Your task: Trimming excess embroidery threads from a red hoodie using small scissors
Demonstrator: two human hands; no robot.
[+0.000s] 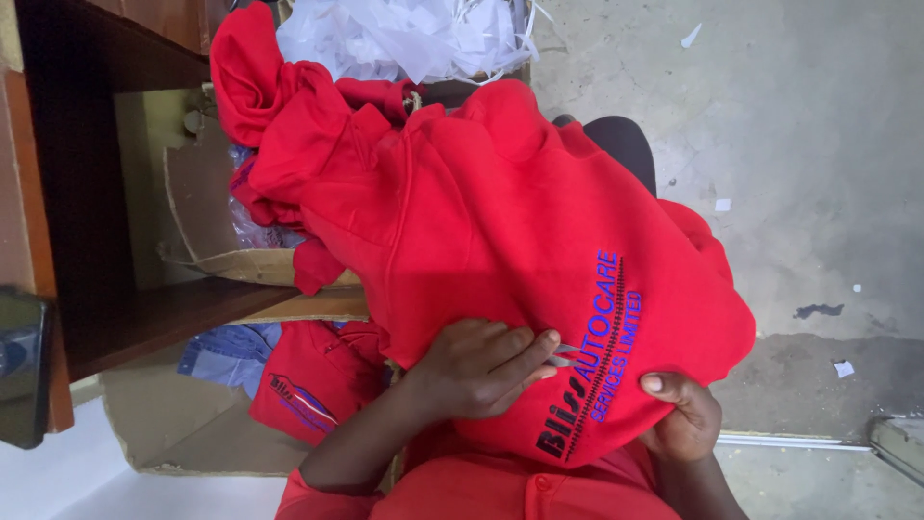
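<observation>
A garment workshop: red embroidered garments (500, 241) heaped at centre, fabric scraps (404, 34) upper middle, cardboard (202, 207) at left, bare concrete floor (789, 144) at right

Cardboard box (207, 207); white plastic (404, 39); denim (231, 351).

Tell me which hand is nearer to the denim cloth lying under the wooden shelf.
Left. The left hand rests on the red garment, pinching a small metal tool, on the side toward the denim cloth. The right hand grips the garment's lower edge, farther from it.
</observation>
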